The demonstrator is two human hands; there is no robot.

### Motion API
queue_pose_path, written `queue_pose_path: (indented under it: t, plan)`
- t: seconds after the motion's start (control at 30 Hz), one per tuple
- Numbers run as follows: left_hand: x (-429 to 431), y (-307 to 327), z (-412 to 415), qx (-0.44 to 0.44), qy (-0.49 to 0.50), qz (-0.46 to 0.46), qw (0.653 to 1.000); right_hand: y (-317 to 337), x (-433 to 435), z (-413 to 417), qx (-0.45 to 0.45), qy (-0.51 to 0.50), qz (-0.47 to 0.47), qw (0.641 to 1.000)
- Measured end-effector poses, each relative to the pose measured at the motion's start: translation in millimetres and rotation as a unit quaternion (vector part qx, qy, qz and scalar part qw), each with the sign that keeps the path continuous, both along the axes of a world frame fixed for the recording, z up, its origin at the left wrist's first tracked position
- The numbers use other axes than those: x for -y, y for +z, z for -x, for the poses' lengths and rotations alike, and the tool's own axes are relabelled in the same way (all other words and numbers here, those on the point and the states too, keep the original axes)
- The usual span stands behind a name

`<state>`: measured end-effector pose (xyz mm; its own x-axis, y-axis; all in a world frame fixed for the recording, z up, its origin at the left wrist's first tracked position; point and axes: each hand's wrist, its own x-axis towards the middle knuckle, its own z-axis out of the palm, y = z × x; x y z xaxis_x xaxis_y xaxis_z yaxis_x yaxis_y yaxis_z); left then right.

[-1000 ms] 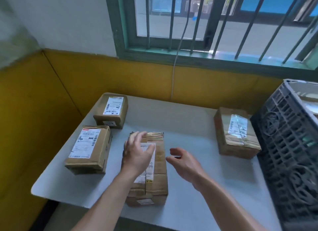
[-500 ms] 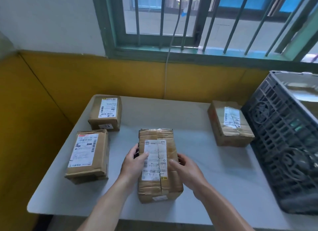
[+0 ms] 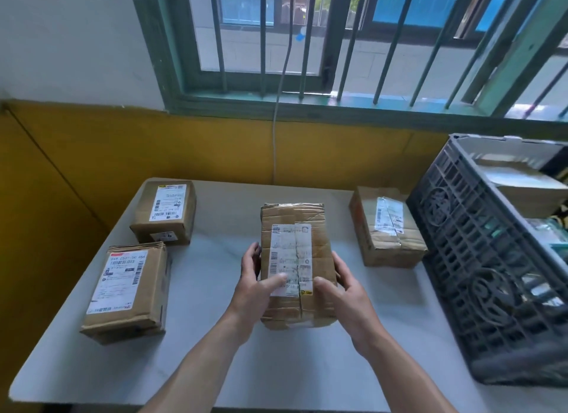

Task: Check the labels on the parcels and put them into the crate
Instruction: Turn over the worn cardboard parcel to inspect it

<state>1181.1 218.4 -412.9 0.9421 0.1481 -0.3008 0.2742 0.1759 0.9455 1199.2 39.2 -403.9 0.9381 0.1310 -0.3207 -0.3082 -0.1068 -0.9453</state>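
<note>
A long brown cardboard parcel (image 3: 295, 237) with a white label on top is held over the middle of the grey table (image 3: 215, 366). My left hand (image 3: 256, 285) grips its left side with the thumb on the label. My right hand (image 3: 341, 292) grips its right side, thumb also on the label. Three other labelled parcels lie on the table: one at the near left (image 3: 126, 292), one at the far left (image 3: 166, 211), one at the far right (image 3: 387, 225). The dark grey plastic crate (image 3: 479, 259) stands at the right with several parcels inside.
A yellow wall runs behind and left of the table. Above it is a green-framed barred window (image 3: 307, 43), and a thin white cable (image 3: 276, 135) hangs down to the table's back edge. The table's front edge is close to me.
Both hands closed around the long parcel, turned it straight and lifted it toward me with the label facing up. The other parcels stayed put.
</note>
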Motion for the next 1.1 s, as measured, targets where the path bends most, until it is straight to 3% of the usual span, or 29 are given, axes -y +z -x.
queue_pose_path:
  t: [0.17, 0.43, 0.97, 1.1]
  plan:
    - [24.4, -13.7, 1.0, -0.003, 0.023, -0.01, 1.0, -16.2, 16.4, -0.3, -0.013, -0.007, -0.02, 1.0]
    - [37.8, -11.0, -3.5, 0.029, -0.076, 0.021, 0.996, -19.7, 32.2, -9.0, 0.014, -0.014, -0.043, 0.999]
    - [42.5, 1.3, -6.4, 0.059, -0.032, 0.029, 0.997, -5.0, 33.6, -18.9, 0.047, -0.008, -0.069, 0.996]
    - [43.2, 0.1, -9.4, 0.056, -0.012, 0.009, 0.998, -4.7, 30.8, -19.3, 0.048, -0.069, -0.049, 0.995]
